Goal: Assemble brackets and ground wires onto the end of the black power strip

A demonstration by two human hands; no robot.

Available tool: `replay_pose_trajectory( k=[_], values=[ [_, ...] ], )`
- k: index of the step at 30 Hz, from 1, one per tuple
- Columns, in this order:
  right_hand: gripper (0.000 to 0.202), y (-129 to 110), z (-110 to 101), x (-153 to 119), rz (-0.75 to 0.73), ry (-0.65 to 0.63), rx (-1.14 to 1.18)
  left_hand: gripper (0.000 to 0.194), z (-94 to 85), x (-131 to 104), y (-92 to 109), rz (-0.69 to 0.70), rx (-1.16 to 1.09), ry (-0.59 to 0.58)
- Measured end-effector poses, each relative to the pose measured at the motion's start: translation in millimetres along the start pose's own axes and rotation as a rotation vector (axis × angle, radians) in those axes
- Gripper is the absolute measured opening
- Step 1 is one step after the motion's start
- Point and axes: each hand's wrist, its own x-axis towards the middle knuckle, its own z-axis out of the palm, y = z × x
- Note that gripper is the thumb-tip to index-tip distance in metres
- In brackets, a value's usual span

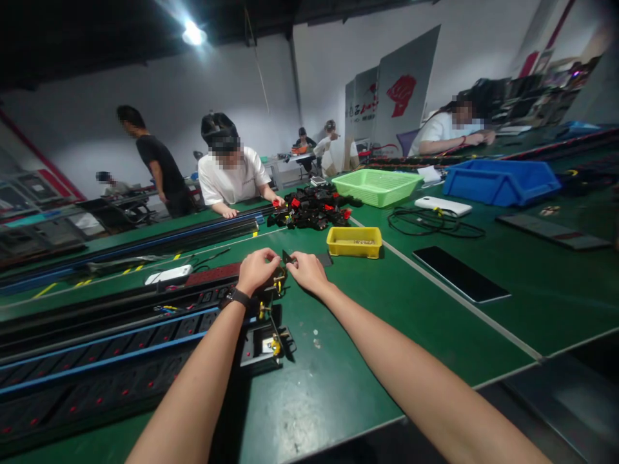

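mid-frame, the right hand (308,270) pinches a small black piece (286,257). just left of it, the left hand (256,269) curls; its grip i can't tell.

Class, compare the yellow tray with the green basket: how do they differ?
The yellow tray is smaller than the green basket. The yellow tray has plain walls; the green basket looks slatted. The yellow tray stands nearer the right hand than the green basket. Both are open-topped containers.

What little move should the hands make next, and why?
Maybe bring the dark piece toward the yellow bits ending the black strip, since the right hand pinches that piece close by, and the left hand is beside it.
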Motion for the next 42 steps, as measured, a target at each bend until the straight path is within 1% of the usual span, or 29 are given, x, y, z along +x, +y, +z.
replay_pose_trajectory(
  k=[7, 11, 13, 18, 23, 25, 29, 31, 35, 42],
  values=[
    [0.027, 0, 3, -1, 0.003, -0.002, 0.047, 0.02, -0.5, -1, 1, 0.015, 0.024, -0.01],
    [0.03, -2, 4, 2, 0.033, 0.0, 0.056, 0.02, 0.4, -1, 0, 0.04, 0.031, -0.006],
    [0.029, -4, 3, 2, 0.025, -0.01, 0.047, 0.019, 1.5, -1, 0, 0.052, 0.038, 0.0],
    [0.029, -9, 1, -3, -0.037, -0.012, -0.052, 0.018, 5.4, 1, -2, 0.065, 0.048, 0.026],
    [0.027, -16, -1, -10, -0.118, -0.049, -0.131, 0.017, 4.8, -1, -2, 0.042, 0.03, 0.053],
    [0.027, -18, -3, -12, -0.154, -0.05, -0.162, 0.021, 3.7, -2, -1, 0.021, 0.027, 0.066],
    [0.03, -23, -6, -16, -0.212, -0.043, -0.246, 0.036, 2.1, -3, 2, -0.012, 0.028, 0.09],
    [0.03, -25, -7, -18, -0.221, -0.052, -0.288, 0.034, 2.2, -3, 3, -0.025, 0.038, 0.095],
    [0.03, -28, -7, -20, -0.222, -0.073, -0.323, 0.024, 2.9, -5, 8, -0.025, 0.102, 0.106],
    [0.028, -28, -7, -23, -0.193, -0.088, -0.296, 0.018, -1.5, -15, 23, 0.058, 0.295, 0.157]
  ],
)
